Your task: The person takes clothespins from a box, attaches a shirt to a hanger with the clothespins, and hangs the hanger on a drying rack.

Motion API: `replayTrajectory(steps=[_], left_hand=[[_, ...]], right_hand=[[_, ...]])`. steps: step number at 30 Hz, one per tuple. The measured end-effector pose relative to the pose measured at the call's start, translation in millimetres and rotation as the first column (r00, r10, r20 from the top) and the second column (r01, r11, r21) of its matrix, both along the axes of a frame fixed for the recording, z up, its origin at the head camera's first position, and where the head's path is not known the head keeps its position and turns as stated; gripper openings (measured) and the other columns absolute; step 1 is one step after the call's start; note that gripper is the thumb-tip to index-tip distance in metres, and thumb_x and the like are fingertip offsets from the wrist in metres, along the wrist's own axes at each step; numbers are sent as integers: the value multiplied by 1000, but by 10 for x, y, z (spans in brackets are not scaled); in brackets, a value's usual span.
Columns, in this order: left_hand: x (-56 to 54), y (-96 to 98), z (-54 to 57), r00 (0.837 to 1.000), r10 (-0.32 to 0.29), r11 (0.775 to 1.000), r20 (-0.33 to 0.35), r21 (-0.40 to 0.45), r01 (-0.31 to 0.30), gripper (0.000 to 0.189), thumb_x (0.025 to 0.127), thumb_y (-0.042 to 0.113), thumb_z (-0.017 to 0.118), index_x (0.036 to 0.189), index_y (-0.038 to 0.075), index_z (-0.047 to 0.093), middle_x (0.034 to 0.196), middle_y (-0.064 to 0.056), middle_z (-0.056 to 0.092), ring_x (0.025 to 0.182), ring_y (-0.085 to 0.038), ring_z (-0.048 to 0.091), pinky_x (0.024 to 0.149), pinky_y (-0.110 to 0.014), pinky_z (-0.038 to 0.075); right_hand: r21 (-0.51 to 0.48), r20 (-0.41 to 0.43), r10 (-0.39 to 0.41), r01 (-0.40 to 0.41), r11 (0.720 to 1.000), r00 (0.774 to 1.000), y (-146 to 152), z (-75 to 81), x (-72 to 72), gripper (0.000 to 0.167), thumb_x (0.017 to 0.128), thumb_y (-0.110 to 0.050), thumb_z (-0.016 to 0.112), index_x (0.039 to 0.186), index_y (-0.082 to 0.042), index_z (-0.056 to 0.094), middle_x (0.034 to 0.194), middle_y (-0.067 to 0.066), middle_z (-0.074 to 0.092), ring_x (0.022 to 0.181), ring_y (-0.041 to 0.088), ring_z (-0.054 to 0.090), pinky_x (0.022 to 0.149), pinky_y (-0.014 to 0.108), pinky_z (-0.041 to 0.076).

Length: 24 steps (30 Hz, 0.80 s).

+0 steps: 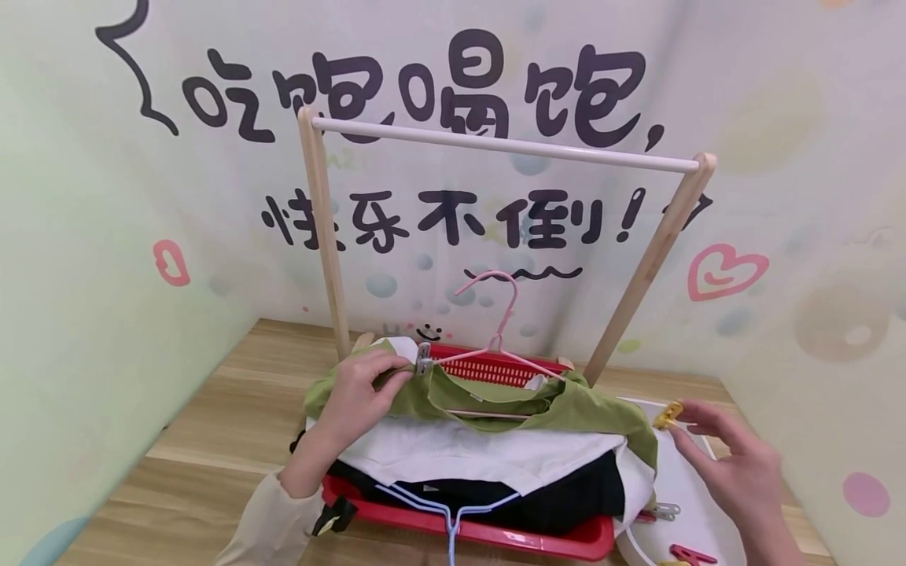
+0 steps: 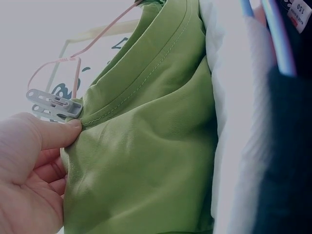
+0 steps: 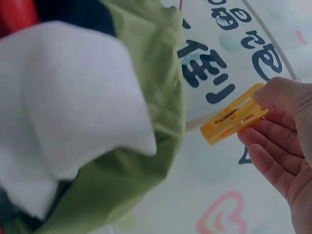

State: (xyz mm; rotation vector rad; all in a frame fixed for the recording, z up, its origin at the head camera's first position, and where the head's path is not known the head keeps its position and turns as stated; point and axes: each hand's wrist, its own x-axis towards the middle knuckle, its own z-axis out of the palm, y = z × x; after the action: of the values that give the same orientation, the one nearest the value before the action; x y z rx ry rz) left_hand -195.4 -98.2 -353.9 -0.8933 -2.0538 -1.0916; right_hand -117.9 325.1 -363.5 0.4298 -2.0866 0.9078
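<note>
A green shirt (image 1: 594,409) hangs on a pink hanger (image 1: 506,310), lying over white and black clothes. In the left wrist view, my left hand (image 2: 34,161) pinches the green cloth at the shoulder between thumb and fingers. Right beside the thumb, a grey clothespin (image 2: 56,103) clips the cloth near the neckline. My right hand (image 1: 736,460) is off to the right of the shirt and pinches a yellow clothespin (image 3: 234,114) between thumb and fingers. That clothespin is apart from the cloth. A white garment (image 1: 467,452) lies in front of the green one.
A red basket (image 1: 524,541) holds the clothes, with a blue hanger (image 1: 453,523) at its front. Behind stands a wooden rack with a white bar (image 1: 495,144). To the right, a white tray (image 1: 697,503) contains several clothespins, including a red one (image 1: 692,555).
</note>
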Motion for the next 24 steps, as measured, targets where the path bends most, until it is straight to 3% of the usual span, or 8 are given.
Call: replayTrajectory(steps=[5,10,18,24], left_hand=[[1,-6,4,1000,-7,1000,6,3,7,13,72,-10,73,82,-2,69,77,-8,67,65,-11,54,55,-20,45],[7,-10,-1,1000,-4,1000,8,6,4,15,71,-11,73,82,-1,69,77,-7,66,64,-10,53,55,-20,44],[11,-11,-2,1000,-4,1000,-10,6,4,15,71,-9,75,81,-1,70,76,-5,66,65,-10,54,55,-20,45],[16,-14,2,1000,5,1000,-11,-11,-6,15,71,-8,76,82,0,70,76,-5,66,64,-9,53,54,-21,45]], right_hand=[[-18,10,85,-85,996,996,-165,115,-135,44,58,29,68,99,12,64,96,-17,64,80,-6,60,78,8,44],[-107,9,186,-184,977,982,-294,118,-301,38,64,30,63,99,16,61,94,-8,67,81,-1,61,77,9,46],[-125,41,222,-216,968,974,-442,132,-419,28,72,26,62,99,15,61,94,-13,64,79,-1,61,70,10,48],[-128,77,255,-244,961,964,-499,143,-459,26,72,27,62,94,13,62,88,-13,64,74,-2,60,63,10,48]])
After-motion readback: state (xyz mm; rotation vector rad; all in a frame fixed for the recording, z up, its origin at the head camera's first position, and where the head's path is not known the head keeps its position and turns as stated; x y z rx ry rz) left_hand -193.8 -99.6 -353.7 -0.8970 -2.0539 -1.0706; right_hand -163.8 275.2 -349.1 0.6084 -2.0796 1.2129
